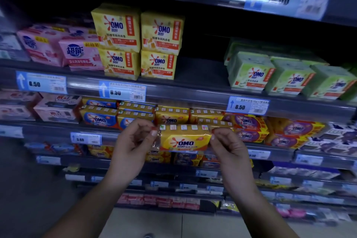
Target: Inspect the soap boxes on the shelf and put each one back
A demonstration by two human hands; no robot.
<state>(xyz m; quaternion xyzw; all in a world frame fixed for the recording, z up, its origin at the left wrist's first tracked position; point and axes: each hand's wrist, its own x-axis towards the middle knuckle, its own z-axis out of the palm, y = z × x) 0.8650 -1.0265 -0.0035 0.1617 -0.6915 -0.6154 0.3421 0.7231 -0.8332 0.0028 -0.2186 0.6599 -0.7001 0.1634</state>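
I hold a yellow OMO soap pack (184, 138) level in front of the middle shelf, its printed face towards me. My left hand (133, 141) pinches its left end and my right hand (229, 148) pinches its right end. Behind it, a row of similar yellow OMO packs (172, 115) lies on the shelf (108, 133), touching one another. The bottom edge of the held pack is partly covered by my fingers.
Above, stacked yellow OMO boxes (139, 42), pink boxes (63, 48) at left and green OMO boxes (286, 75) at right, with a gap (202, 67) between yellow and green. Purple OMO packs (270, 131) sit right of the held pack. Lower shelves hold more packs. Blue price tags (121, 91) line the rails.
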